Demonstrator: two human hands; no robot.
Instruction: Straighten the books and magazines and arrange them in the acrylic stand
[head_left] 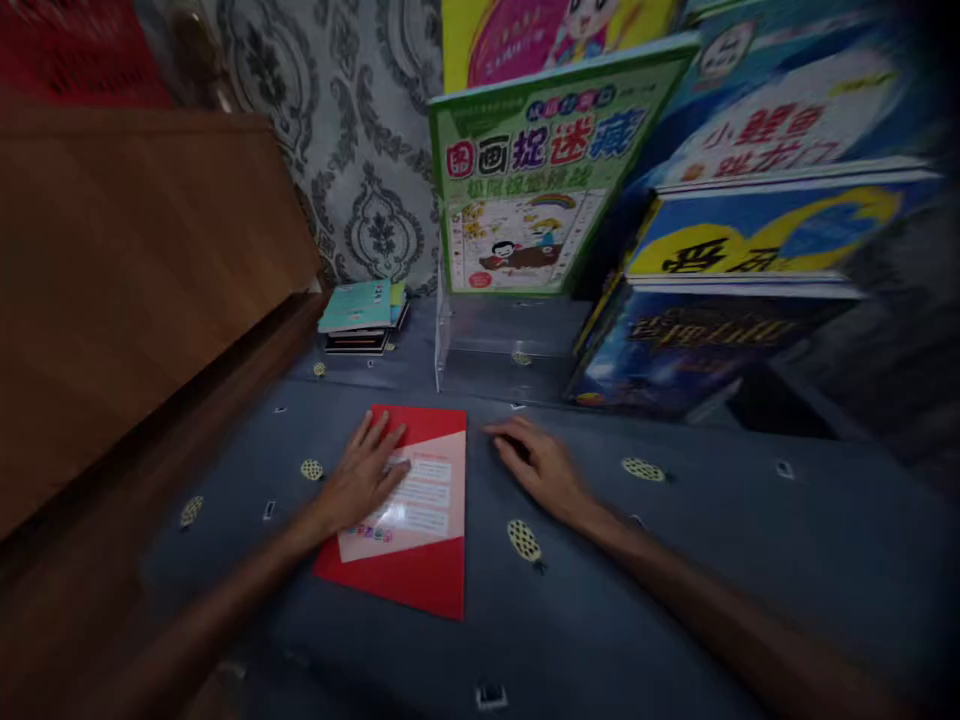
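1. Presently, a red book [439,580] is laid flat on the bench [615,620], before a clear stand [491,325].
2. Its left side is covered by the left hand [361,480], spread palm-down and unclenched.
3. Just beyond its right edge the right hand [546,470] is held, loosely curled and free; whether the bench is touched cannot be told.
4. On the stand a green book [525,235] is propped; farther left, small books [360,308] are stacked.

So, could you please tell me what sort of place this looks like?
Probably a reading corner at home, though a small bookshop is possible: patterned wallpaper, a table with a printed cover, and picture books on a clear rack.
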